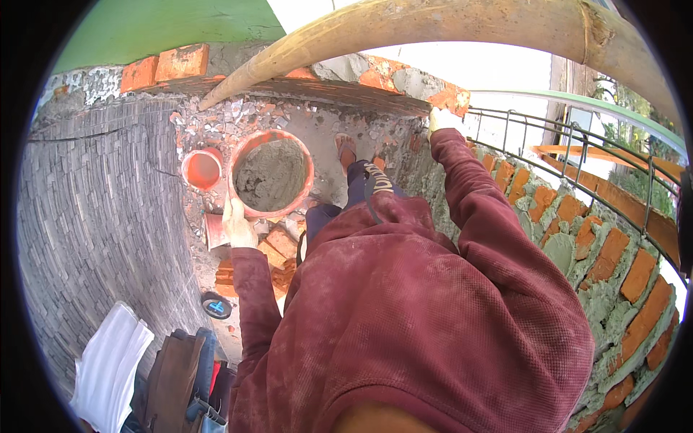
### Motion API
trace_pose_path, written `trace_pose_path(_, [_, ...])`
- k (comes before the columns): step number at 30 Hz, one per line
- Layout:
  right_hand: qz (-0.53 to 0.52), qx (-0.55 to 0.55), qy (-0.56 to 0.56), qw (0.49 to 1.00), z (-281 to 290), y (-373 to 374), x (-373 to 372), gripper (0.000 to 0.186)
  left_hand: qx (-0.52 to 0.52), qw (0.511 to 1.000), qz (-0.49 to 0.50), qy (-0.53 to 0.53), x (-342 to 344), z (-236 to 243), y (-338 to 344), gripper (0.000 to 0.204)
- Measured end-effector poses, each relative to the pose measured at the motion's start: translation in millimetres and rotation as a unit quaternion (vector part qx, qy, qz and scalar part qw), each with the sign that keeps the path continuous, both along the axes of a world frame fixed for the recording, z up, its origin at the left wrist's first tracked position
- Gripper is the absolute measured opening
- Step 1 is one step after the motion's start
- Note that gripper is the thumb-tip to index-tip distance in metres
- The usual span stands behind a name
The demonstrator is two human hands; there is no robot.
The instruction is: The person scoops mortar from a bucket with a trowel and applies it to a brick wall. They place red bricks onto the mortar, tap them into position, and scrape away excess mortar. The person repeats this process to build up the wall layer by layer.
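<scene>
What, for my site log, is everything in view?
large bucket: one, orange, left
small bucket: one, orange, beside it
mortar: one, grey, in large bucket
loose bricks: several, orange, below buckets
rubble: plentiful, mixed, around buckets
bamboo pole: one, tan, across top
brick wall: one, orange-grey, right
brick ledge: one, orange-grey, top
metal bars: several, dark, upper right
clad wall: one, grey, left
wall panel: one, green, top left
clothes: several, mixed colours, lower left
round object: one, black-blue, above clothes
torso: one, maroon, centre
left hand: one, maroon-sleeved, at large bucket
right hand: one, maroon-sleeved, at brick ledge
</scene>
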State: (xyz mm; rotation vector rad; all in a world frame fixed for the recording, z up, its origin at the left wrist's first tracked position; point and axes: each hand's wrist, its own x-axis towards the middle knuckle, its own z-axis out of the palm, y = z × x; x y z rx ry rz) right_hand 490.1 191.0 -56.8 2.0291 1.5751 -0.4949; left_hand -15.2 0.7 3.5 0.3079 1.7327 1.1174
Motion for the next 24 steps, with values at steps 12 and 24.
trace_pose_path(12, [0.307,-0.009,0.271,0.912,98.1,-70.1,-141.0,0.039,0.079,0.986,-0.143,0.037,-53.8,24.2,-24.8,0.048])
trace_pose_path(24, [0.478,-0.042,0.282,0.831,140.8,-106.6,-311.7,0.027,0.145,0.986,-0.071,-0.047,-97.3,97.2,-25.8,0.046])
